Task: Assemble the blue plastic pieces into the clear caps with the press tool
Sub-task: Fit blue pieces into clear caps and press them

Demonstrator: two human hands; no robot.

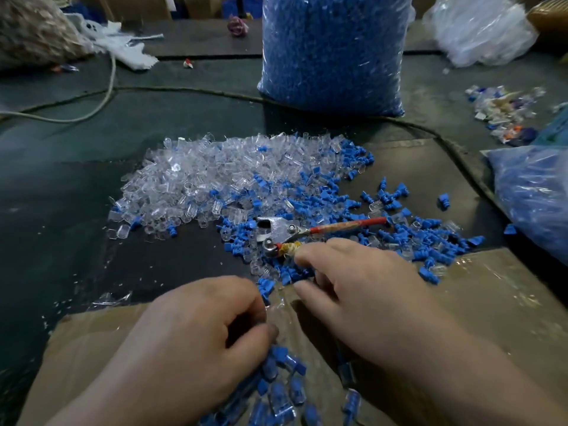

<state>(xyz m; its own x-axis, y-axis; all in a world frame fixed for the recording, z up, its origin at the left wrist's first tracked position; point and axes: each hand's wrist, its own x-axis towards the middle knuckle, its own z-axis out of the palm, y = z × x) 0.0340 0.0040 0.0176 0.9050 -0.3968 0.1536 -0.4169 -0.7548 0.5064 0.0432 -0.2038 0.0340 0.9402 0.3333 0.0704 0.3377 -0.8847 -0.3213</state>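
A heap of clear caps (196,179) lies mid-table, with loose blue plastic pieces (322,198) spread to its right. The metal press tool (276,233) rests among them, its red handle (347,225) pointing right. My right hand (362,290) grips the tool's lower, yellow-wrapped handle. My left hand (196,342) hovers over a pile of assembled blue-filled caps (285,388) at the near edge. Its fingers are curled with the thumb against the fingertips. Whether it pinches a piece is hidden.
A tall bag of blue pieces (333,50) stands behind the heap. Another bag (534,198) lies at the right, and mixed scraps (504,112) sit far right. Cardboard sheets (491,302) cover the near table. A cord (101,99) crosses the back left.
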